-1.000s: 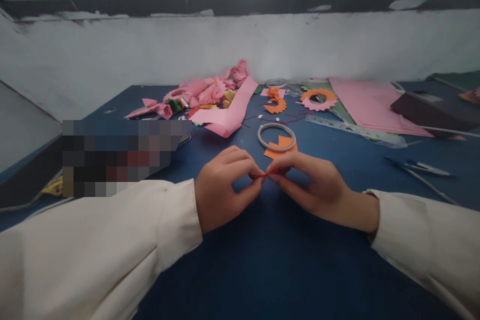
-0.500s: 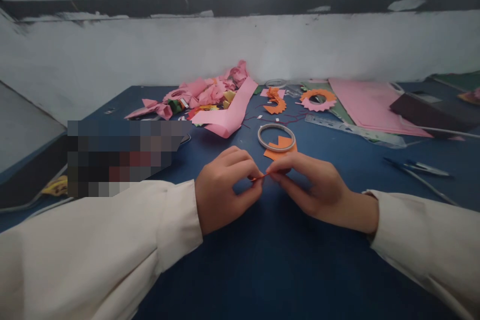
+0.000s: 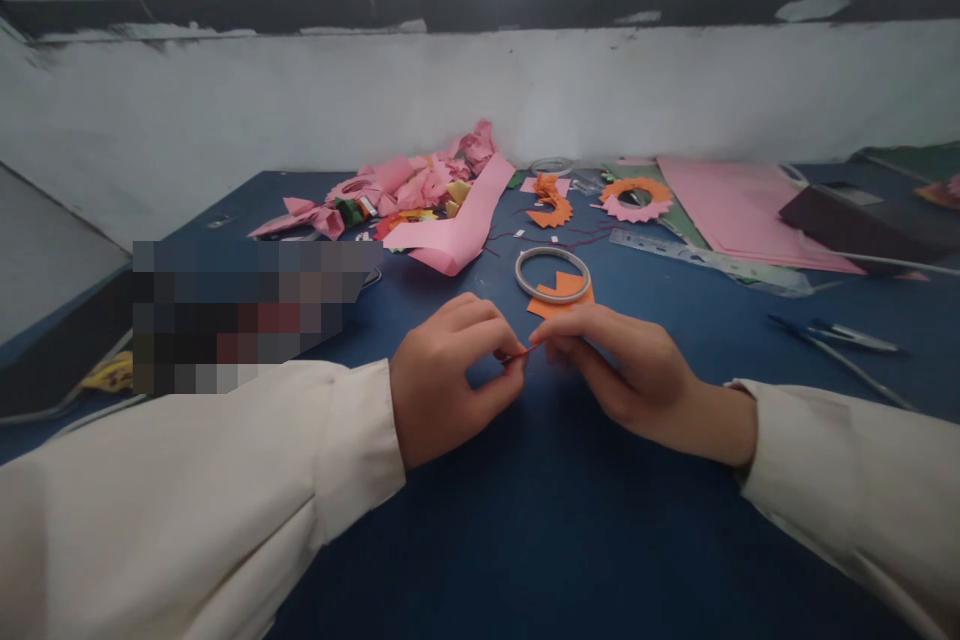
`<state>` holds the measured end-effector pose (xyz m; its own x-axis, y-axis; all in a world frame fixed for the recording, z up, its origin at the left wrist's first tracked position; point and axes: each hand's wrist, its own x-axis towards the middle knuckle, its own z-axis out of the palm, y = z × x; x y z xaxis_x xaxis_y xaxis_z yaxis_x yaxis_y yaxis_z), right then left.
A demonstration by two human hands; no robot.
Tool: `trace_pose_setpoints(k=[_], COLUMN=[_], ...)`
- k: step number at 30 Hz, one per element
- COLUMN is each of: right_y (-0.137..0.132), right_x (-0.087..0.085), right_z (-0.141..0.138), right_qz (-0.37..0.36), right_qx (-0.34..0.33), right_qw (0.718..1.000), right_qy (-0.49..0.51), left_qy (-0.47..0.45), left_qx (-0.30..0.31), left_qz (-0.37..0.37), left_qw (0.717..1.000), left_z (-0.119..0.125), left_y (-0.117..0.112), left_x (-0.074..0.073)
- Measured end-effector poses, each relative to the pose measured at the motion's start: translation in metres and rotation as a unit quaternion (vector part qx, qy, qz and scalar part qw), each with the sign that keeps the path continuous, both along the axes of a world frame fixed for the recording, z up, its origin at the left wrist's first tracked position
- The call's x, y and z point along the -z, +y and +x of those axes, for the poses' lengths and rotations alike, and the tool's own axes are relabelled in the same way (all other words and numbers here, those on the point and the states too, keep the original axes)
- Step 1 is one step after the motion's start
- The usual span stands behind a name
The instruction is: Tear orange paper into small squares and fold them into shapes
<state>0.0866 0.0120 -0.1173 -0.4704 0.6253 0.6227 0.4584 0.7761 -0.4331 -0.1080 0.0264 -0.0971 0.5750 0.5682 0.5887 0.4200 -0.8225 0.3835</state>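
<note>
Both hands low over the blue desk (image 3: 525, 520), cream sleeves (image 3: 225, 480) running out to the bottom corners; left hand (image 3: 446, 380) curled, fingers (image 3: 501, 338) pinched together on one end of a thin red strip (image 3: 523, 353); right hand (image 3: 622, 365) right across from it, fingers (image 3: 559, 345) pressed shut on the other end; only a tiny bit of red showing in the gap between the two pinches, just above the desk, can't really tell if it's paper or thread.

Just behind the right hand: a whitish tape ring (image 3: 553, 274) lying flat, partly on top of an orange paper piece (image 3: 559, 298) that nearly touches the knuckles; further back, a big messy pile of pink paper scraps (image 3: 420, 195) with a long pink strip (image 3: 465, 220) hanging off its front; next to that a jagged orange cutout (image 3: 553, 205), then an orange-and-pink spiky ring (image 3: 637, 198); clear ruler (image 3: 705, 262) lying diagonal on the right, pink sheet (image 3: 742, 210) behind it, dark box (image 3: 870, 220) at the far right edge; scissors (image 3: 840, 335) well off to the right of the hands; some thin dark-red threads (image 3: 577, 238) scattered beyond the tape ring; blurred-out patch on the left, nothing readable there.
</note>
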Motion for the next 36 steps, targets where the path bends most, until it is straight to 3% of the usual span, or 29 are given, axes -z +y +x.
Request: trace_pose_setpoints(k=[36], right_y=[-0.0015], right_x=[-0.0020], right_z=[-0.0029], right_qz=[0.010], right_qx=[0.024], right_qw=[1.000], right_qy=[-0.009], left_qy=[0.001], left_qx=[0.011], left_qz=[0.000], left_qw=[1.000], left_z=[-0.0009], left_y=[0.0003], left_x=[0.0012])
